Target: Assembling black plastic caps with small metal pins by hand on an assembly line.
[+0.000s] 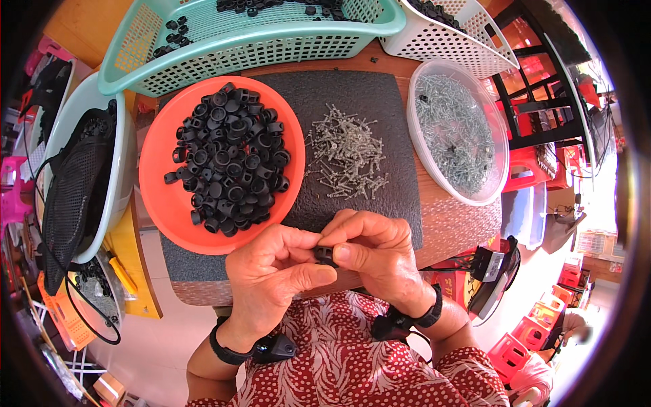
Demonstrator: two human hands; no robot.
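Close in front of my body, both hands meet over a small black plastic part (pixel 325 256). My left hand (pixel 274 275) pinches it from one side, thumb stretched along its lower edge. From the other side, the thumb of my right hand (pixel 380 258) presses against it. The fingertips of both hands meet just above the part; whether a screw is between them I cannot tell. An orange-red round tray (pixel 154 169) heaped with similar black parts (pixel 230 149) lies beyond my left hand. Loose silver screws (pixel 347 150) are piled on the dark foam mat (pixel 401 169) ahead of my right hand.
A clear round tub (pixel 503 152) of screws stands at the right. Along the back are a green perforated basket (pixel 251 55) and a white basket (pixel 441 44), both with black parts. At the left, a pale green basin (pixel 125 149) holds a black mesh item (pixel 81 183).
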